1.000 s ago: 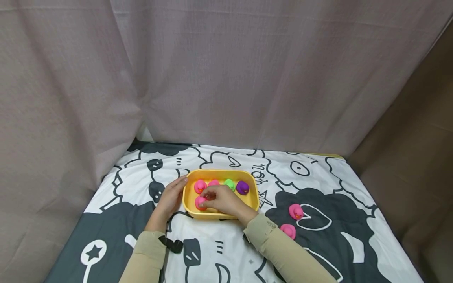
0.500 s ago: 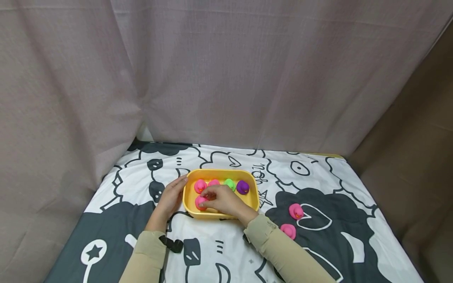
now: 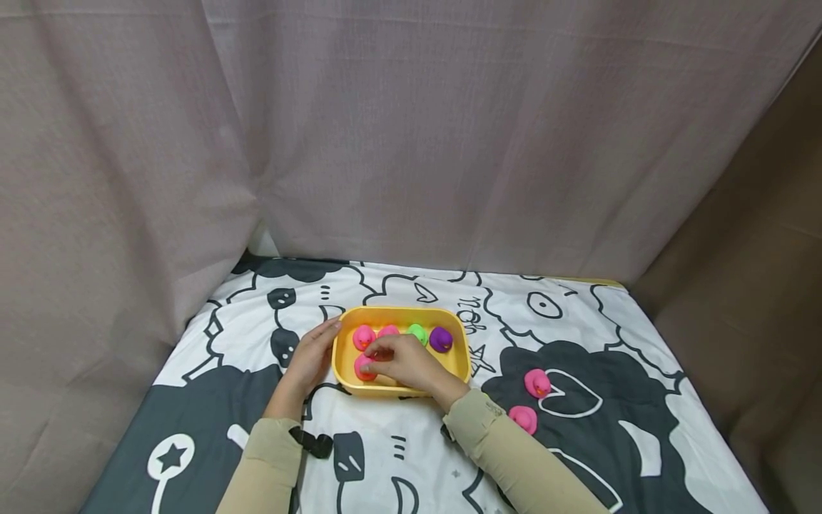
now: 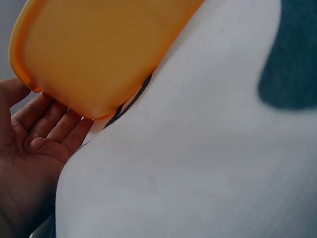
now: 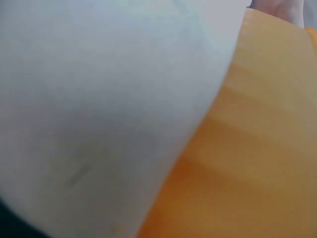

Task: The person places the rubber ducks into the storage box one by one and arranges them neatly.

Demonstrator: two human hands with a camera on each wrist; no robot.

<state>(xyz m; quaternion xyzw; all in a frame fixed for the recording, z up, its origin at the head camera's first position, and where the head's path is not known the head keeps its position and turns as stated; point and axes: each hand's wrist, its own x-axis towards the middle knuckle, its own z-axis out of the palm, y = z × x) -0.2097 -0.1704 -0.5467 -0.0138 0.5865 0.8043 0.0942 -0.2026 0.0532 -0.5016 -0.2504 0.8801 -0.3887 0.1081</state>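
A yellow tray (image 3: 403, 392) sits on the patterned cloth, with small rubber ducks inside. My left hand (image 3: 312, 360) lies along the tray's left end, fingers fairly straight and tips at the rim; the left wrist view shows those fingers (image 4: 49, 119) against the outer wall. My right hand (image 3: 406, 363) reaches over the front side and pinches a pink duck (image 3: 363, 367) at the tray's front left between thumb and fingertips. Behind it stand another pink duck (image 3: 364, 336), a partly covered pink duck (image 3: 388, 331), a green duck (image 3: 417, 333) and a purple duck (image 3: 441, 340).
Two more pink ducks, one farther back (image 3: 537, 383) and one nearer (image 3: 523, 420), lie on the cloth (image 3: 379, 428) right of the tray, beside my right sleeve. A grey curtain (image 3: 411, 143) hangs behind the table. The right wrist view shows mostly cloth and tray wall.
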